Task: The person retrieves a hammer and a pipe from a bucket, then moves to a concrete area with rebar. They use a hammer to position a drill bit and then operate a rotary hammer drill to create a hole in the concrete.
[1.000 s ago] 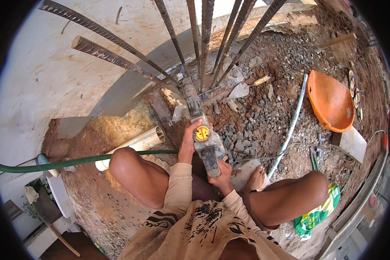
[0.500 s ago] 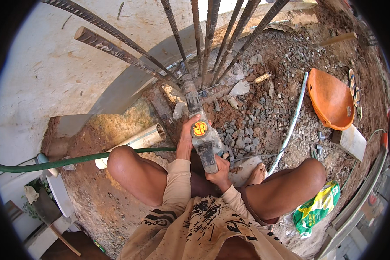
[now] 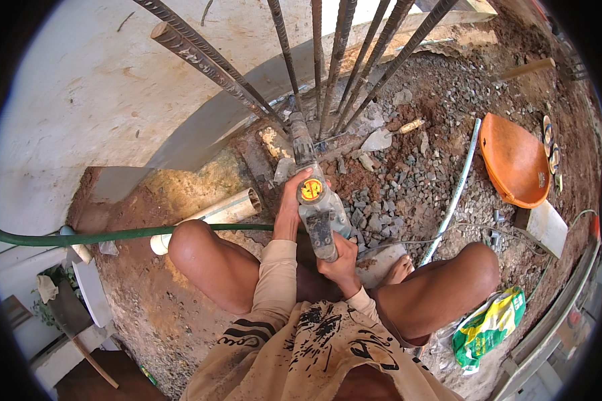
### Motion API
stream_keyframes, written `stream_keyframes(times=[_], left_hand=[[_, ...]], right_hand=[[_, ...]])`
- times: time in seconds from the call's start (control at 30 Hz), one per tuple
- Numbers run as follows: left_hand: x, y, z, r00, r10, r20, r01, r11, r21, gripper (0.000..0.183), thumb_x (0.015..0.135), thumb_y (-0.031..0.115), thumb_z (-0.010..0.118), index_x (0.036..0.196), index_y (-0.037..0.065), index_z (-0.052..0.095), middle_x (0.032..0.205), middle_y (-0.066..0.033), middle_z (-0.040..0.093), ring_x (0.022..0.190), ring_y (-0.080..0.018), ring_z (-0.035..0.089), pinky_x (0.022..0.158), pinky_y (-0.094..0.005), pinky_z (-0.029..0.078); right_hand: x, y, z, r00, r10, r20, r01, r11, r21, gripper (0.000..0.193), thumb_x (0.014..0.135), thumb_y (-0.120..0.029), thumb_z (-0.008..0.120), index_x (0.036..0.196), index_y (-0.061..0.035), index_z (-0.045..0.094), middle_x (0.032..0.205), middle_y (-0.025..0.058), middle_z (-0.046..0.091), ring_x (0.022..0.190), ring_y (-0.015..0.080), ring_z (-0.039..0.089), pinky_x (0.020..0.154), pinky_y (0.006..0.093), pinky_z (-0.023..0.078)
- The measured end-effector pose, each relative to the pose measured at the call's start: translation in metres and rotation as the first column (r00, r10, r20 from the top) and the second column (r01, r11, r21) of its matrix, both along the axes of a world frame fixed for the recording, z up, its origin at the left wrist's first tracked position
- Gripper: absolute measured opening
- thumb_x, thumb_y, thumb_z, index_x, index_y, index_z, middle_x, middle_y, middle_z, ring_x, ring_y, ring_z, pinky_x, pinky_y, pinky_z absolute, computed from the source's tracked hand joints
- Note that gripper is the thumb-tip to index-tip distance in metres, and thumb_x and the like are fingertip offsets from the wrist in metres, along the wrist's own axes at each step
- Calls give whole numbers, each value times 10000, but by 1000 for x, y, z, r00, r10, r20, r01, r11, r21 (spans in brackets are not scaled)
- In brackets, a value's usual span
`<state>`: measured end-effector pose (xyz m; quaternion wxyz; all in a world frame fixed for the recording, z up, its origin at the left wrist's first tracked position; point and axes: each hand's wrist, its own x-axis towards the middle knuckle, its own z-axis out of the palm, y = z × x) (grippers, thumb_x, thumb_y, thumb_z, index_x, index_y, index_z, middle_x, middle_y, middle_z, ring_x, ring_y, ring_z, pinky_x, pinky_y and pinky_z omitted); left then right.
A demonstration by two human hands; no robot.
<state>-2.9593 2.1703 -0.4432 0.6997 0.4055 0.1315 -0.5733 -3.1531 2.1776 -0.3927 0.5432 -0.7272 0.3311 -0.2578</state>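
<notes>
Between my knees I hold a dusty grey rotary hammer drill (image 3: 323,215) with a round yellow-orange cap on top. Its front end points away from me, at the foot of several upright steel reinforcing bars (image 3: 341,60). The fingers of my left hand (image 3: 289,204) are wrapped round the left side of the body. At the rear, my right hand (image 3: 343,262) is closed on the handle. The drill's tip is hidden among the bars and rubble. Just right of the bars lies a pointed trowel (image 3: 377,140) with a wooden handle.
A pale pipe (image 3: 227,212) and a green hose (image 3: 114,238) lie left. Crushed stone (image 3: 381,194) covers the ground ahead, beside a light-blue pipe (image 3: 456,190). An orange basin (image 3: 515,160) and a green-yellow bag (image 3: 491,334) are right. A pale wall (image 3: 100,100) rises left.
The view has shifted slightly, so the bars and basin appear farther right. Both hands keep their hold on the drill, which stays at the foot of the bars.
</notes>
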Motion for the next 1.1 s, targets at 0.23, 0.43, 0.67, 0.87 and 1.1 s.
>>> stream_keyframes(times=[0.23,0.43,0.67,0.87,1.1], left_hand=[[12,-18,22,998,55,-45,-55,998,-13,313,928,277,689,1077,10,621,935,-205,718,820,-344,751,685,-455,656],[7,-25,29,998,8,-60,-14,995,-95,336,931,353,681,1047,46,610,924,-236,722,816,-345,746,703,-468,639],[-50,-14,38,991,127,-31,-127,992,7,379,929,351,685,1118,26,638,973,-217,730,877,-324,744,796,-448,630],[-62,-17,13,991,128,-33,-129,991,-32,364,947,347,659,1112,24,638,1033,-220,721,908,-312,735,796,-464,631],[-82,-10,-10,981,123,152,-112,990,-82,359,991,328,593,1142,3,618,1028,-230,708,863,-282,726,746,-408,619]], right_hand=[[11,-19,35,999,-12,-38,13,1000,19,203,700,-16,691,894,-6,632,800,214,659,761,451,666,667,432,522],[7,-30,86,992,-22,-128,29,998,58,226,727,-41,696,945,2,658,803,237,684,792,464,681,696,434,537],[-48,-41,72,998,7,-68,-6,1000,4,329,684,-42,732,1006,17,689,876,220,718,840,427,713,737,408,552],[-68,-52,26,997,54,-50,-52,998,44,342,642,-28,702,978,14,650,885,184,660,824,431,660,734,393,530],[-87,-51,3,997,43,-62,-33,987,156,385,615,-25,700,994,5,644,902,178,635,858,444,634,764,388,522]])
